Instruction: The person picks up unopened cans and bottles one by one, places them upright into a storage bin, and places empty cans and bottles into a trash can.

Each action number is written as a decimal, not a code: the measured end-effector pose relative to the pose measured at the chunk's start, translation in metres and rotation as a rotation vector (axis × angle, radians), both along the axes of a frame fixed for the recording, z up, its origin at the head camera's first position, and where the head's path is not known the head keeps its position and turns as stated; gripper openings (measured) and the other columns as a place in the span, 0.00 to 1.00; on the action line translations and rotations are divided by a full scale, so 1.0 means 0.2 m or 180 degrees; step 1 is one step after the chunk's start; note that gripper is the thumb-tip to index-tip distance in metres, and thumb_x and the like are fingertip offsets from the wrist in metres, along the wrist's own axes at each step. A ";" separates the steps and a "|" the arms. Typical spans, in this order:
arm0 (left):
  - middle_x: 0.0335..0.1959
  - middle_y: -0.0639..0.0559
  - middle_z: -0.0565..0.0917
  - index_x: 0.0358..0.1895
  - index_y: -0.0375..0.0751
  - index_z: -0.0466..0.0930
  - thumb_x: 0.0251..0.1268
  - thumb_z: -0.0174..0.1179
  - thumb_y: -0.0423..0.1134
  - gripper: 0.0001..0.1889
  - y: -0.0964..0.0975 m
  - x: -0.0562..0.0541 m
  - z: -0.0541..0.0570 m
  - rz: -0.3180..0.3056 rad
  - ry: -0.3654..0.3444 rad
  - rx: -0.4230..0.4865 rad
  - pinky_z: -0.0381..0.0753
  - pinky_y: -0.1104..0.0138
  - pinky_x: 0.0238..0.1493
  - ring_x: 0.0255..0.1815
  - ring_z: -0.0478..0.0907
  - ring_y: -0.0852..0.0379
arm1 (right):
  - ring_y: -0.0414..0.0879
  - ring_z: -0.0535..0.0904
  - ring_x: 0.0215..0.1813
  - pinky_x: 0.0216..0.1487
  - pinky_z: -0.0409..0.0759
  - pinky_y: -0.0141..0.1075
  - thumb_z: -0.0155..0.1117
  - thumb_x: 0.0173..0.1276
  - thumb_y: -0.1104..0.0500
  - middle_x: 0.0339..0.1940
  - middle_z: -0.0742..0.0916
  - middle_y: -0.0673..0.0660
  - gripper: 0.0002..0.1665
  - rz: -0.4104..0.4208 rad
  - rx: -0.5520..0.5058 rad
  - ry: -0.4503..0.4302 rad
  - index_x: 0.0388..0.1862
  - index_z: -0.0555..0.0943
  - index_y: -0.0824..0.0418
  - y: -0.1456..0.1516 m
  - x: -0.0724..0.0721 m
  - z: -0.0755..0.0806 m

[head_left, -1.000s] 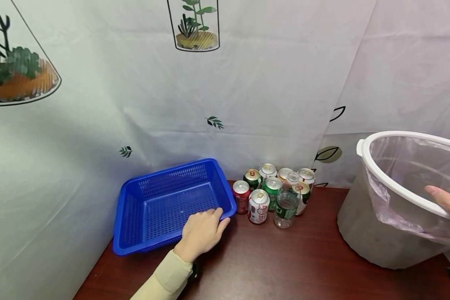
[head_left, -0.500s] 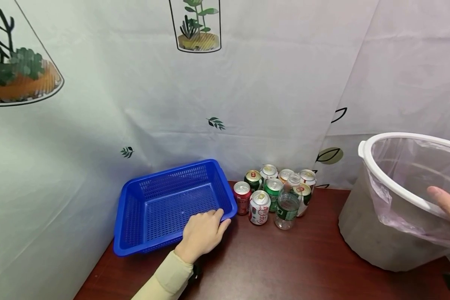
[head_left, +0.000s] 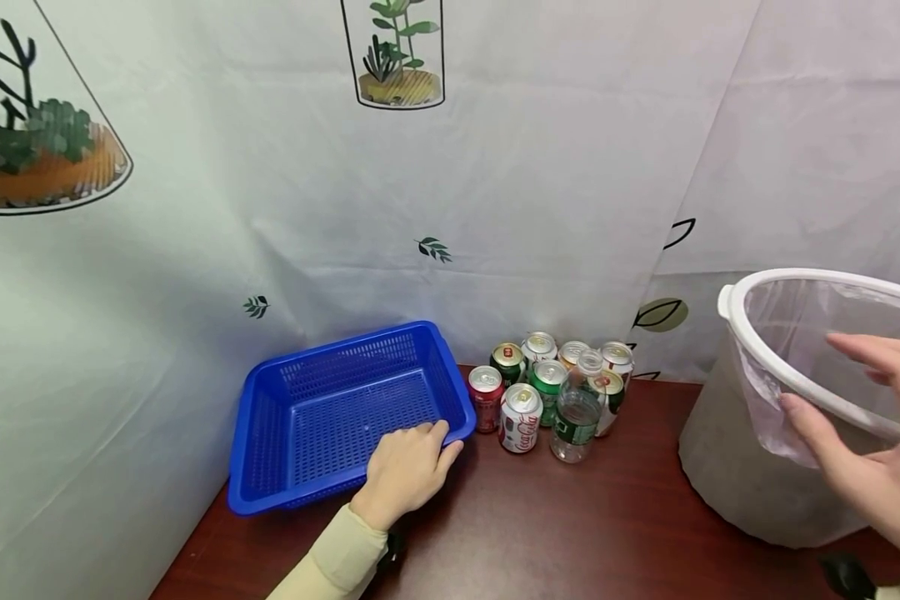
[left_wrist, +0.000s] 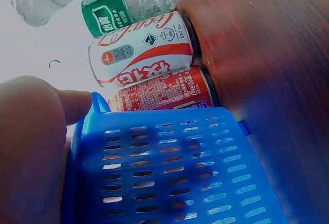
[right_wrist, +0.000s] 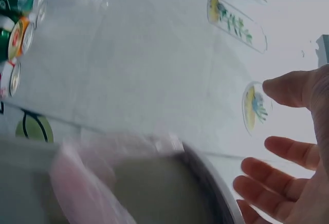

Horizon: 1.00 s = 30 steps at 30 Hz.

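Note:
My left hand (head_left: 405, 467) grips the near right corner of a blue plastic basket (head_left: 356, 417), fingers over the rim and thumb outside it. Nothing lies in the basket. In the left wrist view the thumb crosses the rim above the slotted side wall (left_wrist: 169, 157). At the right of the head view, my right hand (head_left: 877, 450) hovers by the rim of a grey waste bin (head_left: 765, 492) with a pinkish liner. Its fingers are spread and hold nothing, as the right wrist view of the hand (right_wrist: 308, 162) also shows.
Right of the basket stand a red can (head_left: 485, 400), a white Coca-Cola can (head_left: 521, 421), a clear plastic bottle (head_left: 576, 425) with a green label, and several more cans behind. A printed cloth (head_left: 540, 192) hangs behind the dark red table (head_left: 570, 533).
My right hand has come left into view from over the bin; a green bit seen beside its fingers earlier no longer shows. The left hand and basket stay put.

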<state>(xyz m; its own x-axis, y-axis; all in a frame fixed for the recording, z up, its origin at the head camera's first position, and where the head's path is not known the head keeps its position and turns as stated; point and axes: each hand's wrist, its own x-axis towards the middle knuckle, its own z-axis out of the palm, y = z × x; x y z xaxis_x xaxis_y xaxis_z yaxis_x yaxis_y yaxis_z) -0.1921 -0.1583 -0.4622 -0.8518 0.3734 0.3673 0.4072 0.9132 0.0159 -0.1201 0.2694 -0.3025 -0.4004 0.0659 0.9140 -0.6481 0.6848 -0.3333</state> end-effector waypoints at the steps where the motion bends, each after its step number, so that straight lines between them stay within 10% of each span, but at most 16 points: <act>1: 0.24 0.52 0.81 0.34 0.48 0.76 0.78 0.53 0.57 0.18 0.00 0.00 0.00 0.0003 0.0006 -0.0001 0.73 0.58 0.19 0.22 0.81 0.50 | 0.29 0.74 0.65 0.66 0.64 0.22 0.72 0.64 0.36 0.61 0.82 0.36 0.46 0.0036 0.0047 0.0084 0.58 0.80 0.78 -0.03 0.00 0.00; 10: 0.22 0.52 0.79 0.33 0.48 0.75 0.77 0.55 0.56 0.18 0.00 0.00 0.00 -0.0004 0.0042 -0.0001 0.72 0.59 0.18 0.21 0.81 0.50 | 0.30 0.77 0.58 0.66 0.67 0.20 0.65 0.69 0.34 0.43 0.85 0.74 0.42 -0.0057 0.0350 0.0516 0.48 0.84 0.76 -0.27 0.03 -0.02; 20: 0.22 0.53 0.79 0.33 0.48 0.75 0.78 0.54 0.57 0.18 0.00 0.00 0.00 -0.0012 0.0062 -0.0015 0.72 0.59 0.18 0.22 0.81 0.51 | 0.61 0.77 0.50 0.72 0.63 0.23 0.61 0.73 0.35 0.46 0.85 0.71 0.40 0.0157 0.0767 0.0116 0.52 0.84 0.74 -0.39 -0.01 -0.14; 30: 0.21 0.53 0.78 0.32 0.48 0.75 0.78 0.54 0.56 0.18 0.00 0.00 0.00 -0.0024 0.0049 -0.0003 0.72 0.59 0.18 0.22 0.81 0.51 | 0.59 0.78 0.57 0.69 0.59 0.21 0.70 0.64 0.44 0.54 0.84 0.63 0.37 0.0099 0.0785 -0.0642 0.63 0.80 0.67 -0.43 -0.14 -0.36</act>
